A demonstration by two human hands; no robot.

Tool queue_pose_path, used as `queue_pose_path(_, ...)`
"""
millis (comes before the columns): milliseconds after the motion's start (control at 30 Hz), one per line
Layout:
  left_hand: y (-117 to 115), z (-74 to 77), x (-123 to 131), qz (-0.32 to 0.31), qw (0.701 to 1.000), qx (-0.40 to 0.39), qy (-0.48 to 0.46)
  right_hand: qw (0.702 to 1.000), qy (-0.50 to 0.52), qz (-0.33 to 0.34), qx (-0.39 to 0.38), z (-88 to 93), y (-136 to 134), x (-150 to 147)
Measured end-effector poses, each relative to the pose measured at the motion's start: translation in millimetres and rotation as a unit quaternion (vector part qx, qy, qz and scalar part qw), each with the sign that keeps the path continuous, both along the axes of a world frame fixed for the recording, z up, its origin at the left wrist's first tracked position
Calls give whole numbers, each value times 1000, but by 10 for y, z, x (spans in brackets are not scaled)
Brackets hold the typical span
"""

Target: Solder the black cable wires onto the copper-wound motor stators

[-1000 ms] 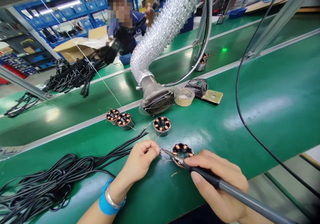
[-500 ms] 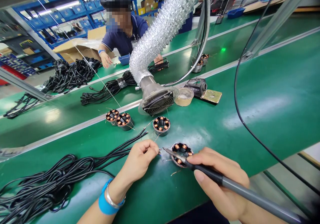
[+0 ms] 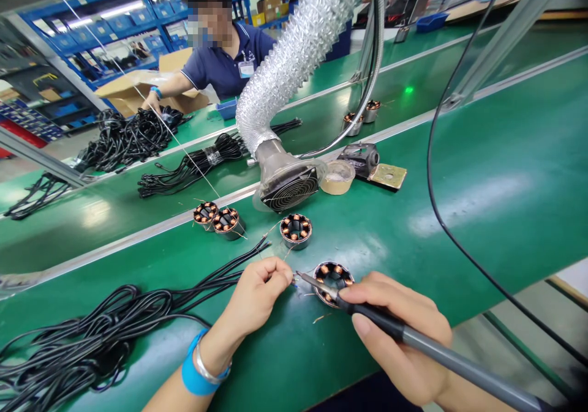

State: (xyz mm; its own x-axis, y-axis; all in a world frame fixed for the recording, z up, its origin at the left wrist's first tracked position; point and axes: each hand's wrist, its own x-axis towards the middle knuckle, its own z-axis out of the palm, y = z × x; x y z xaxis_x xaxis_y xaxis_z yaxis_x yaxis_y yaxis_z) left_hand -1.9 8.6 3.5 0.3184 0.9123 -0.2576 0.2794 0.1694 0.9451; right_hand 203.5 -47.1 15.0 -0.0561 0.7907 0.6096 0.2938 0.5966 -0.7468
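My left hand [image 3: 257, 295] is closed in a pinch on a thin wire end just left of a round stator with copper coils [image 3: 331, 275] on the green table. My right hand [image 3: 399, 332] grips a grey soldering iron [image 3: 441, 357] like a pen; its tip [image 3: 301, 275] touches the spot beside my left fingertips, at the stator's left edge. A blue band and a metal bracelet sit on my left wrist.
Three more stators [image 3: 296, 229] [image 3: 226, 221] [image 3: 205, 212] lie behind. A fume-extractor hose with fan mouth [image 3: 287, 185] hangs over them. A black cable bundle [image 3: 82, 332] lies at left. A tape roll [image 3: 337, 176] and a small fixture [image 3: 367, 161] stand beyond. Across the belt a co-worker [image 3: 220, 51] handles cables.
My hands stay nearly still at the stator. The co-worker across the belt laid a cable bundle on the belt and reached left to the cable pile.
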Motion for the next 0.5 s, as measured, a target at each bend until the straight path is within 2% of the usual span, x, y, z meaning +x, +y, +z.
queue_pose_path(500, -11, -7, -9, 10, 998, -59, -13, 999, 38, -10, 2, -41, -18, 5)
